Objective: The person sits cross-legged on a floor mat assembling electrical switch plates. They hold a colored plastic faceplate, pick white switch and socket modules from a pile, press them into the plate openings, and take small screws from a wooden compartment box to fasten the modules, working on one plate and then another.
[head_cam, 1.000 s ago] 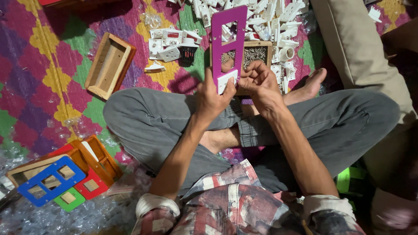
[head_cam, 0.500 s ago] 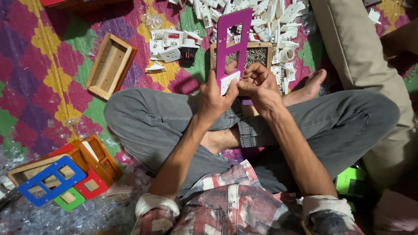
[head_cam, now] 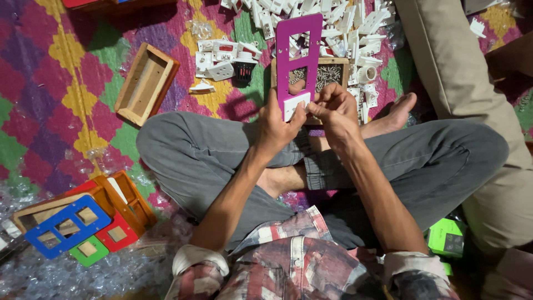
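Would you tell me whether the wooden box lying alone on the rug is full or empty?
Empty: the wooden box lies open side up, and only its bare inside shows.

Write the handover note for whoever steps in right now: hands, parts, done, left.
Left hand: holds the long purple plastic plate with cutouts by its lower end, thumb on the white switch piece seated there.
Right hand: fingers at that piece's right edge.
Loose white switch parts lie on the patterned mat ahead; wooden tray of screws behind the plate.
Done: one piece in the bottom opening.
Left: upper cutouts show open.
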The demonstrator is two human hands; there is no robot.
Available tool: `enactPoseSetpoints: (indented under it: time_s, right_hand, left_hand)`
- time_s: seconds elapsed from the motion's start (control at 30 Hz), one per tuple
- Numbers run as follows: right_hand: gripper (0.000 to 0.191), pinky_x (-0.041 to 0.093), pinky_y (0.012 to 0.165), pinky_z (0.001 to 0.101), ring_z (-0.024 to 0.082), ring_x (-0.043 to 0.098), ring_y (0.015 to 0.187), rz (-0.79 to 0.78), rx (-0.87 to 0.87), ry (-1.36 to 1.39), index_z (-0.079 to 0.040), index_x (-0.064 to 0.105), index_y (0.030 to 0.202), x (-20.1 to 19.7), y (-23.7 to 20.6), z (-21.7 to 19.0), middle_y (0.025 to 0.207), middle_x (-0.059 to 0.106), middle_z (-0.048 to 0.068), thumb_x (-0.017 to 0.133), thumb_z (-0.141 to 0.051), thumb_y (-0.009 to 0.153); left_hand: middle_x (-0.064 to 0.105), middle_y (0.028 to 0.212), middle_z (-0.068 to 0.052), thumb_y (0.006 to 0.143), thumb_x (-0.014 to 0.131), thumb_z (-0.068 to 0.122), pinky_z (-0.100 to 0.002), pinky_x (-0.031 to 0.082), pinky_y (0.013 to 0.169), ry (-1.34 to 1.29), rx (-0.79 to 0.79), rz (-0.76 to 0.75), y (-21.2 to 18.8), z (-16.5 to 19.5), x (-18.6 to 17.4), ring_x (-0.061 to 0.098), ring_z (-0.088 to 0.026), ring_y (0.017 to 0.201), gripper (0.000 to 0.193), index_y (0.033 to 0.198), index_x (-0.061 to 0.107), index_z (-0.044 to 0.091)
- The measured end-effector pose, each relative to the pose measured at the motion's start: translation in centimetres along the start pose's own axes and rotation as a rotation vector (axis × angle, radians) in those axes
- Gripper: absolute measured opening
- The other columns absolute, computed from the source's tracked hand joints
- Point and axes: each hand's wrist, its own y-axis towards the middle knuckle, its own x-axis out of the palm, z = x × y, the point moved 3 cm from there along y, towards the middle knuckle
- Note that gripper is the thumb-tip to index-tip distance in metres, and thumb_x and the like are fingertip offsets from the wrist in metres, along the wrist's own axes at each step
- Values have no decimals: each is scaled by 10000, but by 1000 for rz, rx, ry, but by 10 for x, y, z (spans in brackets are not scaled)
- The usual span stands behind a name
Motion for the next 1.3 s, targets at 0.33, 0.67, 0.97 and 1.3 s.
enactPoseSetpoints:
  time_s: [0.33,0.67,0.97,1.3]
  right_hand:
    - [291,538,775,261,105,603,853,2,-116,-145,-69,563,1047,16,-10,-16,948,609,24,743,106,900]
    - [103,503,747,241,82,614,818,31,-160,-395,11,690,1061,15,-20,-48,907,686,-5,696,-82,1017]
    - [142,511,755,273,136,660,836,83,-503,-934,24,754,1078,-7,-57,-121,912,720,85,670,-86,1044]
    - [194,459,809,249,118,606,801,3,-303,-892,-20,779,1140,-34,-65,-140,892,750,61,643,-135,1064]
  left_hand:
    - [696,1262,-173,997,665,68,-318,606,903,-257,-69,65,0,1,4,715,-232,1069,408,1345,471,-18]
    - [197,1551,-234,992,694,320,-381,543,1054,-75,129,203,9,30,-9,433,-220,1381,700,1394,207,19]
    - [335,1691,-117,895,833,442,-512,307,1254,793,447,-415,-6,87,11,281,-336,1572,874,1612,424,156]
    - [498,1453,-203,761,873,292,-529,435,1106,557,469,-492,-8,101,36,529,-401,1292,858,1508,479,139]
